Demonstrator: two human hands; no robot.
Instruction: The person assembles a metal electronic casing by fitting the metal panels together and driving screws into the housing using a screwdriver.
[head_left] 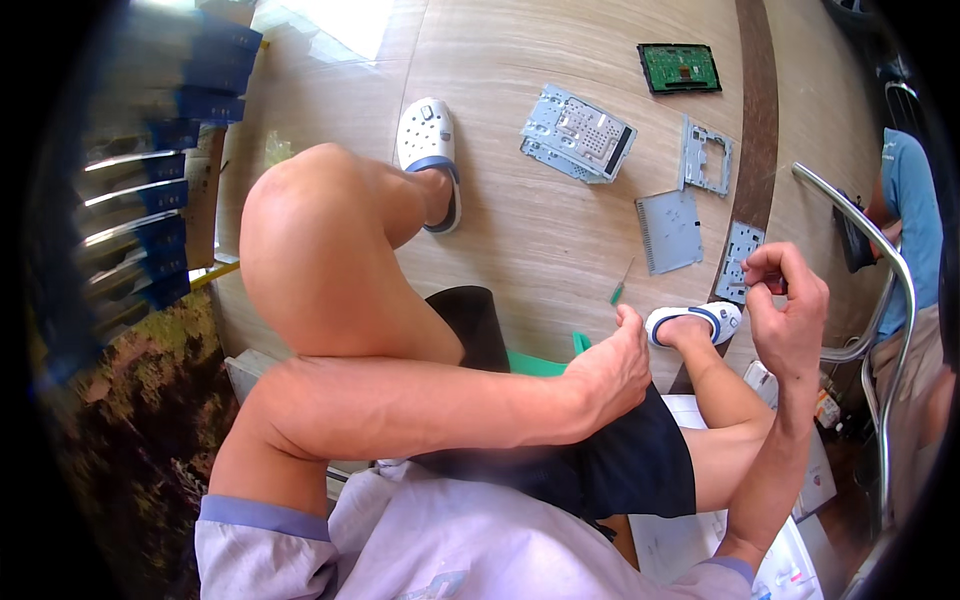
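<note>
My right hand (790, 310) is raised at the right, its fingers curled in a pinch. Between them shows a small reddish bit of something I cannot make out. From this view the hand overlaps the edge of a narrow perforated metal plate (741, 250) on the dark floor strip. My left hand (612, 368) hangs over my lap with its thumb up; its other fingers are mostly hidden. Just beyond it on the floor lies a screwdriver (617, 290) with a green handle. A grey flat metal panel (670, 232) with a comb-like edge rests further off.
Stacked perforated metal plates (580, 133), a cut-out metal frame (708, 157) and a green circuit board (680, 69) in a black frame lie on the floor. A chrome chair frame (905, 290) and another person's blue sleeve (908, 200) are at right. Blue boxes (215, 65) line the left.
</note>
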